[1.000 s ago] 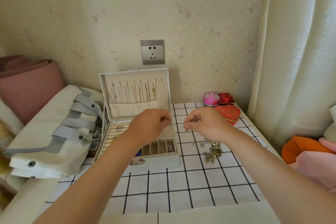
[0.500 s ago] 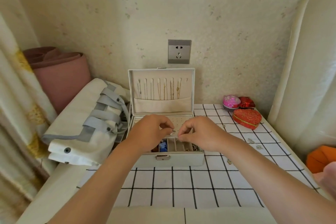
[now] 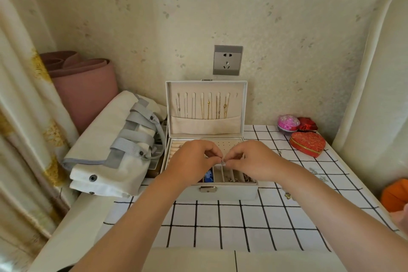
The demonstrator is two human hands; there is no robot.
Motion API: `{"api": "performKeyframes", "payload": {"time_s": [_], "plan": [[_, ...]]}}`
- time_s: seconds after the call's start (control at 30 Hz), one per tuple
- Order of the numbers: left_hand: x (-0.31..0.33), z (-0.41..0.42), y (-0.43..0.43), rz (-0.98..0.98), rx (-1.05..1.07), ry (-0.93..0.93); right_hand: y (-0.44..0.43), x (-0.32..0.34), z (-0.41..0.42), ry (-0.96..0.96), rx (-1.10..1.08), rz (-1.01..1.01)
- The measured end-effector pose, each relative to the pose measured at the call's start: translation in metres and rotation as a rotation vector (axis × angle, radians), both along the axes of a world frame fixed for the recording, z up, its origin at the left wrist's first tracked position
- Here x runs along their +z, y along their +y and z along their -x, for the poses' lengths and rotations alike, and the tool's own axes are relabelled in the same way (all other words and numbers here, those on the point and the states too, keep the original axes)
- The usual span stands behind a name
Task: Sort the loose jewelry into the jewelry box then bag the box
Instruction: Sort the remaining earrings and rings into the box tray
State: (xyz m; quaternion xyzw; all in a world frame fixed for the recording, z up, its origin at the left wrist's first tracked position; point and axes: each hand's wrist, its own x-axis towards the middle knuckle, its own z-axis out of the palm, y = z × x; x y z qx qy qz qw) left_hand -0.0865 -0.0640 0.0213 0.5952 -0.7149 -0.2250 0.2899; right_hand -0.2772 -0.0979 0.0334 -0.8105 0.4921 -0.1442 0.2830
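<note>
Where fingers (image 3: 214,154) meet, jewelry piece (image 3: 223,162) pinched above box (image 3: 229,191).

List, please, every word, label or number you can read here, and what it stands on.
No text reads clearly.
Pink tin: a printed band, too blurred to read.
Blue item in the box: marks, if any, too small to read.
Socket, heart tin: no lettering visible.

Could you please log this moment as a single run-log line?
step: sorting jewelry | left hand: pinches silver piece | right hand: pinches same piece | where: over open box | bag: beside box
</note>
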Motion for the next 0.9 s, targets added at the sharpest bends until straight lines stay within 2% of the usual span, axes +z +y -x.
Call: {"api": "performKeyframes", "payload": {"time_s": [0.13, 0.2, 0.37, 0.57, 0.63, 0.8, 0.9], "plan": [[-0.002, 0.003, 0.000, -0.024, -0.026, 0.104, 0.003, 0.009, -0.002, -0.227, -0.022, -0.093], [-0.003, 0.003, 0.000, -0.033, -0.025, 0.152, 0.004, 0.010, -0.002, -0.275, -0.034, -0.113], [-0.005, 0.005, 0.001, -0.051, -0.024, 0.224, 0.002, 0.012, 0.003, -0.227, -0.025, -0.188], [-0.007, 0.007, 0.001, -0.050, 0.034, 0.186, 0.002, 0.012, 0.003, -0.169, -0.012, -0.230], [-0.008, 0.007, 0.001, -0.031, 0.034, 0.153, 0.001, 0.010, 0.001, -0.130, -0.025, -0.208], [-0.010, 0.002, 0.003, 0.044, -0.041, -0.122, 0.002, -0.002, -0.007, -0.029, -0.077, -0.164], [-0.012, 0.001, 0.005, 0.106, -0.088, -0.230, 0.004, -0.003, -0.010, 0.159, -0.078, -0.048]]}}
